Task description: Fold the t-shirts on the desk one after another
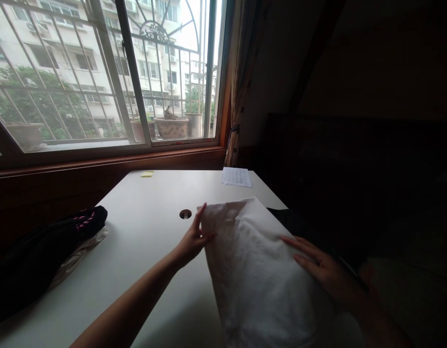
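Observation:
A white cloth (252,261) lies over the right part of the white table (154,241), its far edge roughly straight and its surface slightly wrinkled. At the cloth's far left corner is my left hand (196,237), with the edge pinched between thumb and fingers. My right hand (317,266) rests on the cloth's right side, fingers stretched out and apart. The near end of the cloth runs out of view at the bottom.
Dark clothing (38,256) with pink marks lies at the left, over a pale fabric (78,253). Printed papers (237,177) and yellow notes (147,174) are at the far edge. A round hole (185,214) is in the tabletop. Behind stands a barred window.

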The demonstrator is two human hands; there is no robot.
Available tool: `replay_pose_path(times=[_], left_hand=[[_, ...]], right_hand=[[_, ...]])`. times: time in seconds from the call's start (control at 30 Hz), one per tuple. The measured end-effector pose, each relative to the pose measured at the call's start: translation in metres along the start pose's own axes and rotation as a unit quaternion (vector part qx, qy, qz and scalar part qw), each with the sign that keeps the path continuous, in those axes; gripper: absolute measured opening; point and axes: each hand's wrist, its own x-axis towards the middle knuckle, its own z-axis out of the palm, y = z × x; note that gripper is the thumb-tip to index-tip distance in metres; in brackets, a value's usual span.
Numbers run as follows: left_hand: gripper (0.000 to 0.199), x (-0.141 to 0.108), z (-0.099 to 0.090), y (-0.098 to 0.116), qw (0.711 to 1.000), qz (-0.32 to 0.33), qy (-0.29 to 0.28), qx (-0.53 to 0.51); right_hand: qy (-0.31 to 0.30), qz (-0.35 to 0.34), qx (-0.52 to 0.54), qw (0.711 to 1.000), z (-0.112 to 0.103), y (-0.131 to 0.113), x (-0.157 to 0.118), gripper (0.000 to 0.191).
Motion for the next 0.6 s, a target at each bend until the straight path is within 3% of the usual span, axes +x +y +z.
replay_pose_path(times=[0.17, 0.27, 0.33, 0.43, 0.53, 0.6], left_hand=[[0.107, 0.065, 0.063, 0.017, 0.996, 0.02, -0.033, -0.075], [0.11, 0.106, 0.103, 0.017, 0.996, 0.033, 0.0, -0.081], [0.11, 0.128, 0.125, 0.006, 0.996, 0.034, 0.037, -0.069], [0.112, 0.143, 0.147, -0.027, 0.995, -0.024, 0.093, -0.026], [0.113, 0.137, 0.156, -0.065, 0.987, -0.108, 0.12, 0.017], [0.112, 0.129, 0.158, -0.082, 0.983, -0.132, 0.125, 0.029]], right_hand=[[0.07, 0.02, 0.046, 0.996, -0.075, 0.018, 0.012, 0.054], [0.068, 0.076, 0.107, 0.989, -0.12, 0.037, 0.025, 0.059], [0.068, 0.111, 0.132, 0.983, -0.139, 0.055, 0.036, 0.061], [0.062, 0.173, 0.135, 0.974, -0.146, 0.091, 0.048, 0.07], [0.018, 0.236, 0.116, 0.965, -0.131, 0.127, 0.046, 0.083], [-0.002, 0.237, 0.111, 0.965, -0.12, 0.146, 0.039, 0.086]])
